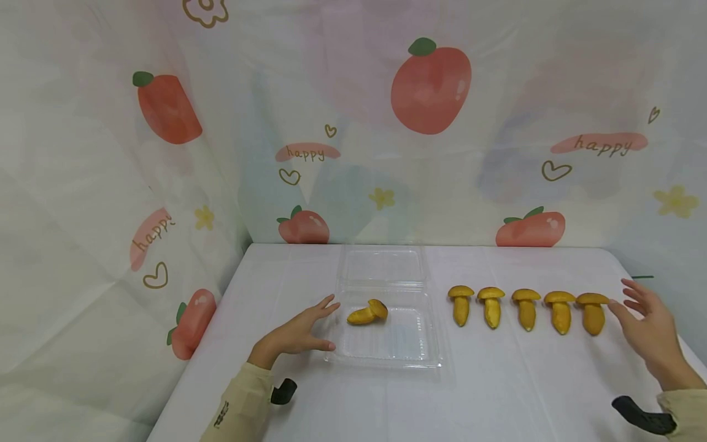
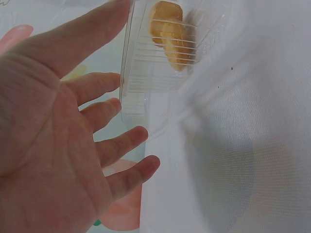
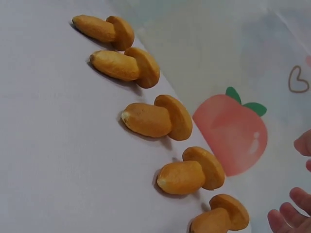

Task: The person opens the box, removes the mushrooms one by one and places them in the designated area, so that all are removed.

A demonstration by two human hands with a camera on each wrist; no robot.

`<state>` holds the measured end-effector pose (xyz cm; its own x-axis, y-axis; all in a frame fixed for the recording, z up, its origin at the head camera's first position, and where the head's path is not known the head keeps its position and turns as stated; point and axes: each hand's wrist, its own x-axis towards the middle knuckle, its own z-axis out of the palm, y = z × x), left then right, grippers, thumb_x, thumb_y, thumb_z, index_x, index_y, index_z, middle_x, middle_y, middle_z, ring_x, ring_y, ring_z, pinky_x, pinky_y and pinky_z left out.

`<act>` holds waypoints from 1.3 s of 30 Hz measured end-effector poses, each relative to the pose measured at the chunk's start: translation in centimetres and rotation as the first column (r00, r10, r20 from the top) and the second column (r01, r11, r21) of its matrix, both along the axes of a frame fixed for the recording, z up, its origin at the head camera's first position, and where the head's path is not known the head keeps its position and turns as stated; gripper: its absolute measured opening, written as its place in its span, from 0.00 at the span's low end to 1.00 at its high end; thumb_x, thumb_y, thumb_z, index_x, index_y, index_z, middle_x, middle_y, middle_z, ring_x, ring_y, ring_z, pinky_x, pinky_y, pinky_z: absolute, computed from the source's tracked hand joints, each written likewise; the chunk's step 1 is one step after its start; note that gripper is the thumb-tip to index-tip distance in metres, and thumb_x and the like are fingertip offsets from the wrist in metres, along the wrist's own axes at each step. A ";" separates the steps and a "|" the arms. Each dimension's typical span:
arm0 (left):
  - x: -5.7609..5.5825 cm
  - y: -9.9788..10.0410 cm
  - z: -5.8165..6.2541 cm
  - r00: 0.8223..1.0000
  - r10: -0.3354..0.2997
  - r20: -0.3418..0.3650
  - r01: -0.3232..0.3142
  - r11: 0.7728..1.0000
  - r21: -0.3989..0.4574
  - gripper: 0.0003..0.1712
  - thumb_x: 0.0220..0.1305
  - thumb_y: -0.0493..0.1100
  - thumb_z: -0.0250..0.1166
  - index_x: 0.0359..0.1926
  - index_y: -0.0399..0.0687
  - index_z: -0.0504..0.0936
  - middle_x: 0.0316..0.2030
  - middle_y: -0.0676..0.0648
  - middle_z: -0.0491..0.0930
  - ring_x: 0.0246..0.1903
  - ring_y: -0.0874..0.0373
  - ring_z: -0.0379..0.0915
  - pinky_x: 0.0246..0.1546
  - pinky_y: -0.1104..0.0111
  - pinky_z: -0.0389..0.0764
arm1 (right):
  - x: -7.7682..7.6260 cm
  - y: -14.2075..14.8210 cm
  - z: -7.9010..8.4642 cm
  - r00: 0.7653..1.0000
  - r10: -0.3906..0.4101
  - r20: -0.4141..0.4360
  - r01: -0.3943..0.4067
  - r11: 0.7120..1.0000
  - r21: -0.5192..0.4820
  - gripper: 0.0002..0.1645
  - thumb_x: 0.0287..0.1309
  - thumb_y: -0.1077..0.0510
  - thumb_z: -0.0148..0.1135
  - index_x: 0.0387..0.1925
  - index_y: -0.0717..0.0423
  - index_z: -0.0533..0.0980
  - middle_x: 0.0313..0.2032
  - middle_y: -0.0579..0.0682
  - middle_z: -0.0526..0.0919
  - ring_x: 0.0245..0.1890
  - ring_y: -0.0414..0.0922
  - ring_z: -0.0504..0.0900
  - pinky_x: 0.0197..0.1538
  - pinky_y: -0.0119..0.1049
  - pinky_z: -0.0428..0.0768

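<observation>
A clear plastic clamshell box (image 1: pixel 386 359) lies with its lid raised back, and one yellow-brown mushroom (image 1: pixel 361 315) rests on its side within. My left hand (image 1: pixel 301 331) is at the box's left edge, fingers spread and thumb near the front corner; the left wrist view shows the palm (image 2: pixel 53 141) holding nothing. To the right, several mushrooms stand out in a row, caps toward the back wall. My right hand (image 1: pixel 649 328) is beside the rightmost mushroom (image 1: pixel 593 314), its thumb tip right at the cap and its fingers loosely extended. In the right wrist view only some fingertips (image 3: pixel 286 216) show.
A white cloth covers the table (image 1: pixel 497 393). Behind and to the left hangs a pale backdrop (image 1: pixel 353 80) printed with peaches and hearts. Other mushrooms in the row include the leftmost one (image 1: pixel 461 305) and a middle one (image 1: pixel 526 309), with small gaps between them.
</observation>
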<state>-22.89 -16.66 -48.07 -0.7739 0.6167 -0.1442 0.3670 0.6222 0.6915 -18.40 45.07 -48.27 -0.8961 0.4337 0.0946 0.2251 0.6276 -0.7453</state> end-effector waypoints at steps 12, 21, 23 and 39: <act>0.0 0.0 0.0 1.000 -0.004 0.000 0.004 1.000 -0.003 0.52 0.61 0.46 0.74 0.79 0.40 0.55 0.81 0.37 0.43 0.80 0.37 0.42 0.75 0.38 0.53 | 0.5 -2.5 0.9 0.990 0.124 -0.071 -0.120 0.991 0.051 0.35 0.76 0.49 0.48 0.78 0.54 0.57 0.79 0.57 0.57 0.66 0.47 0.62 0.51 0.07 0.64; 0.0 0.0 0.0 1.000 -0.003 0.005 0.003 1.000 0.000 0.52 0.61 0.46 0.74 0.79 0.40 0.55 0.81 0.37 0.43 0.79 0.36 0.42 0.75 0.37 0.53 | 0.6 -5.2 1.7 0.964 0.245 -0.103 -0.239 0.968 0.073 0.33 0.76 0.51 0.50 0.74 0.61 0.60 0.65 0.60 0.69 0.52 0.30 0.65 0.38 0.06 0.65; 0.0 0.0 0.0 1.000 -0.004 0.005 0.004 1.000 0.003 0.52 0.61 0.46 0.74 0.79 0.40 0.55 0.81 0.37 0.43 0.79 0.36 0.42 0.75 0.37 0.53 | 0.6 -5.9 1.8 0.959 0.268 -0.095 -0.260 0.961 0.089 0.33 0.76 0.52 0.50 0.74 0.64 0.60 0.64 0.71 0.65 0.52 0.32 0.64 0.37 0.06 0.64; 0.0 0.1 0.0 1.000 0.006 0.000 -0.006 1.000 0.005 0.52 0.61 0.46 0.74 0.79 0.41 0.55 0.81 0.38 0.43 0.80 0.37 0.42 0.75 0.37 0.53 | 0.3 -10.2 1.9 0.891 0.412 -0.189 -0.395 0.910 0.125 0.27 0.73 0.56 0.56 0.67 0.66 0.68 0.60 0.68 0.73 0.49 0.17 0.59 0.44 0.03 0.62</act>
